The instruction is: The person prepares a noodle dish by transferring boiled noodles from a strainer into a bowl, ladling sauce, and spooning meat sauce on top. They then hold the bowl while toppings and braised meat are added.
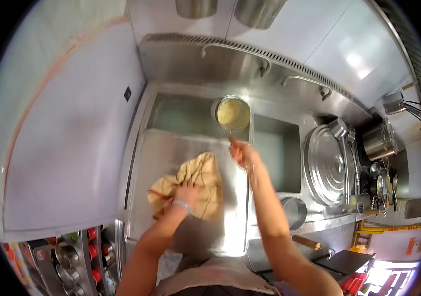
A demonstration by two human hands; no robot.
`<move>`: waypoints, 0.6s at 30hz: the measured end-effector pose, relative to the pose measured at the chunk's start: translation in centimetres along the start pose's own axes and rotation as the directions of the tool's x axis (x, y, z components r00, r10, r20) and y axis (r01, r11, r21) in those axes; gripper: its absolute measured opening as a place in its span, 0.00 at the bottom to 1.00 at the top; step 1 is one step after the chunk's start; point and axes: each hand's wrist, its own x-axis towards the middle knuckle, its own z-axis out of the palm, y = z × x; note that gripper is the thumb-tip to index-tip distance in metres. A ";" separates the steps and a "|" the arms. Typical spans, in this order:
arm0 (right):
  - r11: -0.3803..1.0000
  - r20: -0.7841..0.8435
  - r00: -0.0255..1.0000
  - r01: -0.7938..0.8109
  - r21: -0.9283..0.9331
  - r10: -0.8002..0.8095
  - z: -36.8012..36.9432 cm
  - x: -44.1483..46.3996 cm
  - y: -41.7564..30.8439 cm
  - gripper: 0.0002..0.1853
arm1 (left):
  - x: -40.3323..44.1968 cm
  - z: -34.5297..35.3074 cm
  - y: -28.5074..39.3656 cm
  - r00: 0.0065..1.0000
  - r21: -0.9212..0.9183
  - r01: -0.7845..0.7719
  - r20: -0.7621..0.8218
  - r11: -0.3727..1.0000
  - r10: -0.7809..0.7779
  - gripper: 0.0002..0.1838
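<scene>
My left hand (186,192) presses down on a checked yellow-beige cloth (205,182), its fingers bunching the fabric. The cloth lies crumpled on a flat stainless steel sheet (161,150) that covers the front of the left sink. Away to the right, my right hand (243,154) is closed round the short handle of a round strainer (240,116). Thin wires join this handle to the rim. Something pale yellow shows inside the strainer, too blurred to name. It hangs over the right end of the left sink basin (185,113).
Right of the sheet is a second sink basin (277,153). Beyond it stand a large round metal lid (326,165), a round metal container (293,213) and a tall stockpot (379,139). Two taps (235,48) (306,80) reach out from the back wall. Shelves of cookware (69,264) stand at lower left.
</scene>
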 end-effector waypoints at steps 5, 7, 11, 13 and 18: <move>0.888 0.135 0.898 -0.436 0.144 0.419 -1.1 8.7 -4.6 0.08 | -0.1 0.5 0.0 0.992 0.055 0.018 -0.123 0.998 -0.011 0.11; 0.867 0.099 0.889 -0.458 0.196 0.447 -0.9 10.6 -5.0 0.08 | -0.3 0.0 -0.1 0.996 0.041 0.013 -0.088 0.999 -0.010 0.16; 0.798 0.154 0.852 -0.522 0.301 0.500 -0.1 14.4 -6.0 0.08 | -0.3 0.3 -0.1 0.996 0.019 0.020 -0.084 1.000 -0.018 0.23; 0.740 0.107 0.848 -0.508 0.440 0.518 -0.8 15.7 -5.1 0.09 | -0.3 0.5 -0.2 0.997 0.006 0.024 -0.075 1.000 -0.024 0.23; 0.806 -0.079 0.863 -0.428 0.409 0.499 -0.3 18.6 -4.1 0.11 | -0.2 0.5 -0.4 0.996 0.028 0.029 -0.084 0.999 -0.026 0.23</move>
